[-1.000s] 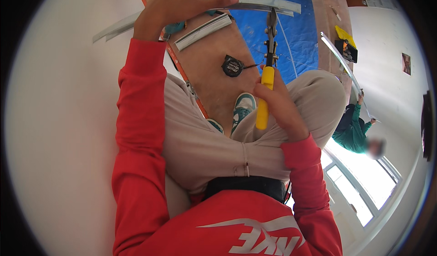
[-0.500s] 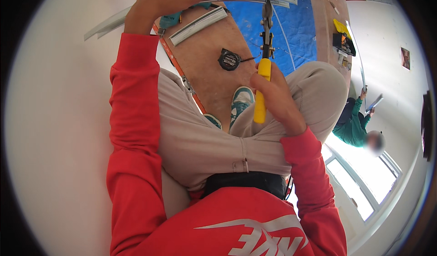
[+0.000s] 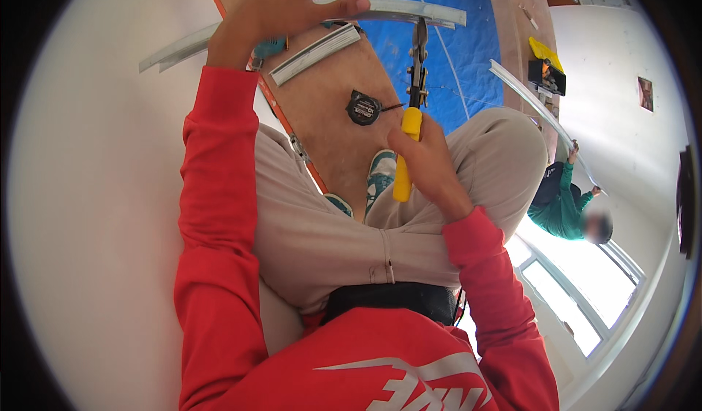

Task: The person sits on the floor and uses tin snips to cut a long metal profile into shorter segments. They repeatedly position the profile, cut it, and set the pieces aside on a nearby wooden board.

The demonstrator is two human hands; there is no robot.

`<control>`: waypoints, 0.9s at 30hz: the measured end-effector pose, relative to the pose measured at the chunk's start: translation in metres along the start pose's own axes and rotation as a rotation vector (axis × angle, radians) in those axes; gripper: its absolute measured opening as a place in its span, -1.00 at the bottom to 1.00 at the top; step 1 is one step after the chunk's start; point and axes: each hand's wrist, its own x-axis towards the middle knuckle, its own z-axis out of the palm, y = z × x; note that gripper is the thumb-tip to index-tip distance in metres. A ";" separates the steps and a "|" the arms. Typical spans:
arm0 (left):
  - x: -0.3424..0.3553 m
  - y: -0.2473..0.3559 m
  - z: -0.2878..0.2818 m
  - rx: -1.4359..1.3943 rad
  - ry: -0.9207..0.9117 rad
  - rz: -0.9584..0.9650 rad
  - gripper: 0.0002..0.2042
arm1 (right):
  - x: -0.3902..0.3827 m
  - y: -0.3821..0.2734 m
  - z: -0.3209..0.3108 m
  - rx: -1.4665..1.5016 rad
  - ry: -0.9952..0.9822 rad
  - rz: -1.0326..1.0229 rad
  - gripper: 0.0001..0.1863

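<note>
My left hand (image 3: pixel 270 12) grips a long galvanized metal channel (image 3: pixel 417 10) that runs across the top of the view, with the thumb along its face. My right hand (image 3: pixel 423 159) is closed round yellow-handled metal snips (image 3: pixel 404 177), whose blades point up and meet the channel's lower edge right of my left thumb; whether they bite into it I cannot tell. Beneath the channel, a short metal profile (image 3: pixel 314 54) lies on a wooden plank (image 3: pixel 307 118), with a black tape measure (image 3: pixel 363 107) and a teal power tool (image 3: pixel 269 46), partly hidden by my left hand.
My crossed legs and sneakers rest over the plank. Below is a blue sheet (image 3: pixel 446 60). At right, a black box (image 3: pixel 547 77) and yellow item (image 3: pixel 545 54) sit near a person in green (image 3: pixel 559 210) holding a long metal strip (image 3: pixel 534 100). A white wall (image 3: pixel 88 213) is at left.
The channel and snips have shifted slightly left in view since a second ago, both still held. The person in green has swung the long strip about and holds it slanted again.
</note>
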 end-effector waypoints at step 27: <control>0.000 -0.009 -0.003 -0.144 -0.001 0.101 -0.51 | 0.009 0.014 0.003 0.162 0.023 -0.030 -0.85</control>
